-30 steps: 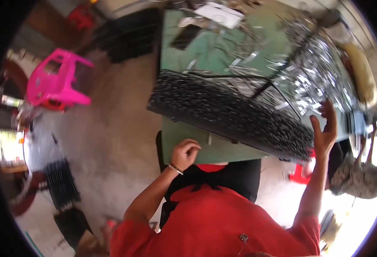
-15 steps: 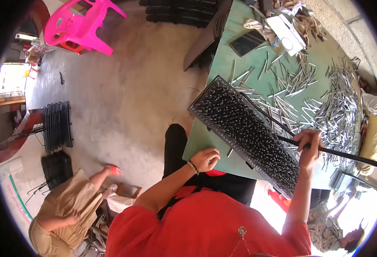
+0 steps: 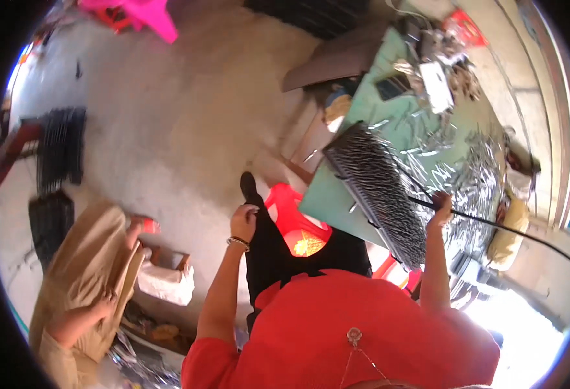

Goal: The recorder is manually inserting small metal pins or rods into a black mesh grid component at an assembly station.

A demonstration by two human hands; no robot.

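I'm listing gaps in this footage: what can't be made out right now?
All in the head view:
Left hand: whether it holds anything; its curled fingers hide the palm.
Right hand: its palm side, hidden by the hand itself around the black rod.
Black rod: its far end, lost at the dark lens rim.
Metal strips: how many; too small and heaped.
Pink chair: the rest, cut off by the top edge.

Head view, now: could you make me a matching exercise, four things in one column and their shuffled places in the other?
1. Left hand
2. Right hand
3. Pink chair
4. Silver sticks

A. Scattered over the green table
B. At the black rod
C. By the black trouser leg
D. At the view's upper left, on the floor

Pairs: 1-C, 2-B, 3-D, 4-A
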